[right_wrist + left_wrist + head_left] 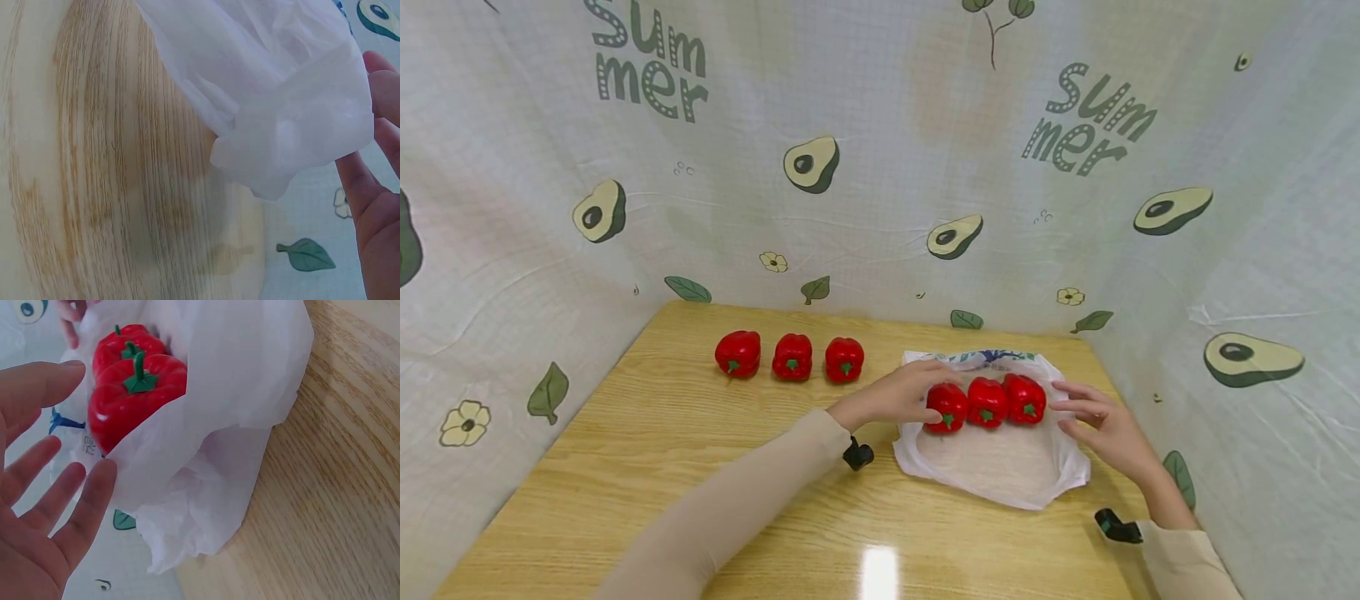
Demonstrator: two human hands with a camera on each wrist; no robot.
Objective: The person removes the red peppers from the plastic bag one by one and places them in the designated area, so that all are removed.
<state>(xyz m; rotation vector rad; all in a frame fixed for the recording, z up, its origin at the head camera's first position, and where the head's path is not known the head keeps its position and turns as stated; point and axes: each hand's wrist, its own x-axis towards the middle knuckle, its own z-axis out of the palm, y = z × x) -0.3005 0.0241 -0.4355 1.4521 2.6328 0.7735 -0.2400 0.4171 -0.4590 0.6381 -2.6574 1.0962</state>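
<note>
Three red bell peppers [987,402] with green stems sit in a row inside a white plastic bag [977,479], whose mouth is spread toward the near side. My left hand [910,393] is at the bag's left side, thumb beside the leftmost pepper [947,408]. The left wrist view shows the left hand [47,475] with its fingers spread and apart, fingertips right at the bag's edge. On the opposite side, my right hand [1105,429] has its loosely extended fingers along the bag's right rim. Part of the right hand [381,212] is hidden behind the plastic in the right wrist view.
Three more red bell peppers [792,357] stand in a row on the wooden table [647,433], left of the bag. A white cloth [880,183] printed with avocados and leaves hangs around the table's back and sides.
</note>
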